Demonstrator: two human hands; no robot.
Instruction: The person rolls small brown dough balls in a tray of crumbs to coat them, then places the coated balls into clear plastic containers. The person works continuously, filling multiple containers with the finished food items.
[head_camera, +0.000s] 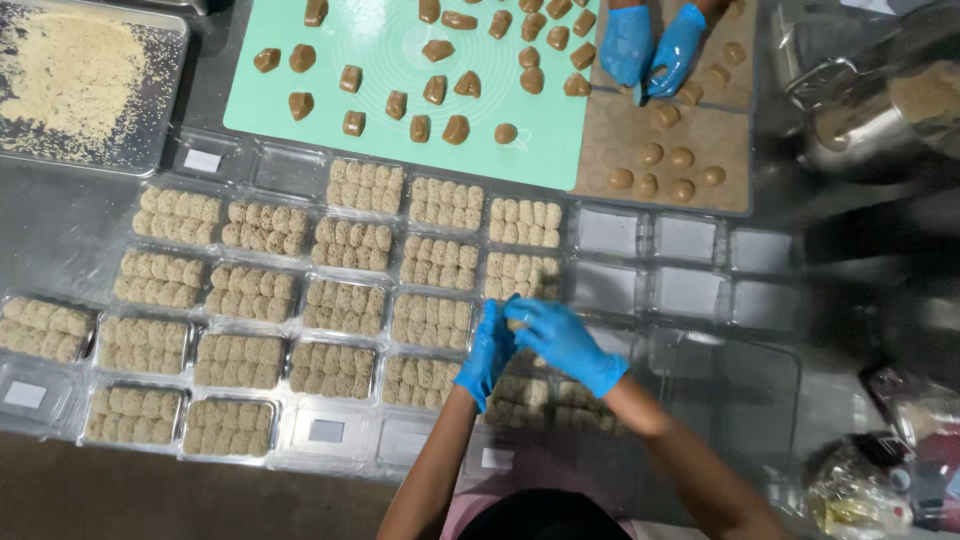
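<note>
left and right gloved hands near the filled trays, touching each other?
Touching. The head view shows the left hand and right hand, both in blue gloves, with fingertips meeting around a small crumb-coated piece, no gap visible between them.

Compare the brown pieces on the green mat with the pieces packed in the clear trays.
The pieces on the green mat are smooth, bare and dark brown; the pieces in the clear trays are pale and crumb-coated. The mat pieces lie loose and scattered, apart from each other; the tray pieces sit tightly packed in rows. Both are small and bite-sized. The person's left hand and right hand, in blue gloves, meet over one tray.
</note>
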